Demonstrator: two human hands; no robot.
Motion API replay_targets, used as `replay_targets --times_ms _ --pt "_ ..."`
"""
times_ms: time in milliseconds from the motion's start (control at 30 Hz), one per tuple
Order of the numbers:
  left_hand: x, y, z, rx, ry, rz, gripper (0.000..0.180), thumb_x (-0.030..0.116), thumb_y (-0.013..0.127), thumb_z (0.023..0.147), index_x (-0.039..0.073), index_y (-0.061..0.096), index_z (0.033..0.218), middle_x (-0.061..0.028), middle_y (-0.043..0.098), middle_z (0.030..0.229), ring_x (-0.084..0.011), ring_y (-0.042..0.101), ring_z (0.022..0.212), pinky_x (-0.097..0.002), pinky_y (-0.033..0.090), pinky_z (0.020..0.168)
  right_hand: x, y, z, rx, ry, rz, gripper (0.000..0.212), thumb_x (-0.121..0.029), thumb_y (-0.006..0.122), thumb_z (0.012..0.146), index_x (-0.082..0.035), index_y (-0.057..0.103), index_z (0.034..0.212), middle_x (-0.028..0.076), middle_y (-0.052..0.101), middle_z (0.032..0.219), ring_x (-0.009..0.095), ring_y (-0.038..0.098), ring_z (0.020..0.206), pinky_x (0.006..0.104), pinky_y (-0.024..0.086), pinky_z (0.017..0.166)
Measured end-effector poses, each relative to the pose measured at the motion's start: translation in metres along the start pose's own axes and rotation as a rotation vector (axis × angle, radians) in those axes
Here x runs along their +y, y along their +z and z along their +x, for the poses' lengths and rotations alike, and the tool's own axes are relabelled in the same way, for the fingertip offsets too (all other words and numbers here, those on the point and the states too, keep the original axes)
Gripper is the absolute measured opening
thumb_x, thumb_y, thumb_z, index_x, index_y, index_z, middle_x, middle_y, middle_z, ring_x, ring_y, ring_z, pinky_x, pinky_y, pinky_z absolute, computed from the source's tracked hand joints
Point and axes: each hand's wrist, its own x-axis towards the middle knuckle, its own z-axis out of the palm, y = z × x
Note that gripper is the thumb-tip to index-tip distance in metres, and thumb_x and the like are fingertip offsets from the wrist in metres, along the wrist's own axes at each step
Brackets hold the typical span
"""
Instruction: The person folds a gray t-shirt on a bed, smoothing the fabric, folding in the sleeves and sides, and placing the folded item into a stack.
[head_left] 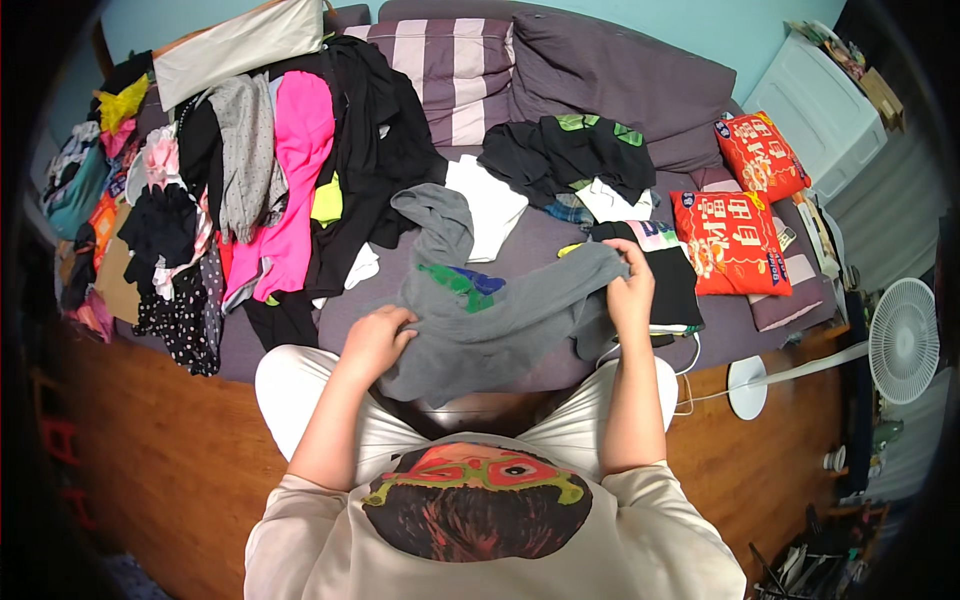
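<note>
A grey long-sleeved top (510, 315) with a green and blue print lies spread over the sofa's front edge before me. My right hand (630, 285) pinches the end of one sleeve and holds it out to the right. At the top's left edge, my left hand (378, 340) is closed with its fingertips on the cloth. The other sleeve lies bent on the seat, beside a white garment (485, 210). Close to my right hand is a stack of folded clothes (670, 285), black on top with a pink patch.
A big heap of clothes (370, 150) covers the sofa's left side. Black garments (570, 160) lie at the back. Two red packages (728, 245) sit at the right, near a white fan (903, 340) with its cable on the wooden floor (200, 440).
</note>
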Motion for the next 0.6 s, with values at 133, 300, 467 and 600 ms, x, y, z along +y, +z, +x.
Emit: replay_targets --times_ms 133,300,467,600 --pt "0.022 0.018 0.015 0.058 0.076 -0.084 0.026 0.017 0.071 0.086 0.005 0.068 0.109 -0.0156 0.068 0.106 -0.0371 0.064 0.101 -0.0427 0.051 0.088 0.003 0.011 -0.010 -0.034 0.010 -0.046 0.032 0.005 0.061 0.080 -0.011 0.070 0.107 0.003 0.062 0.078 0.012 0.058 0.073 0.0264 0.047 0.070" --pt "0.056 0.065 0.042 0.124 0.095 -0.333 0.033 0.024 0.064 0.096 0.002 0.065 0.119 -0.0192 0.068 0.108 -0.0366 0.065 0.104 -0.0410 0.050 0.090 0.011 0.017 -0.016 -0.066 -0.034 0.120 0.036 0.012 0.060 0.076 -0.006 0.069 0.106 -0.003 0.060 0.079 0.007 0.053 0.074 0.0219 0.043 0.068" --pt "0.070 0.135 0.066 0.161 -0.069 -0.616 0.038 0.032 0.064 0.097 0.000 0.066 0.118 -0.0177 0.070 0.102 -0.0298 0.068 0.097 -0.0400 0.050 0.085 0.002 0.012 -0.023 -0.094 -0.011 0.334 0.033 0.012 0.062 0.077 -0.003 0.069 0.105 -0.007 0.054 0.076 0.004 0.048 0.071 0.0201 0.041 0.067" --pt "0.081 0.125 0.071 -0.198 -0.266 -0.761 0.039 0.035 0.072 0.093 0.000 0.067 0.109 -0.0033 0.067 0.089 -0.0097 0.058 0.085 -0.0273 0.047 0.077 0.008 0.002 -0.021 -0.058 -0.056 0.238 0.027 0.010 0.065 0.078 -0.003 0.070 0.101 -0.007 0.052 0.073 0.004 0.045 0.068 0.0206 0.039 0.065"
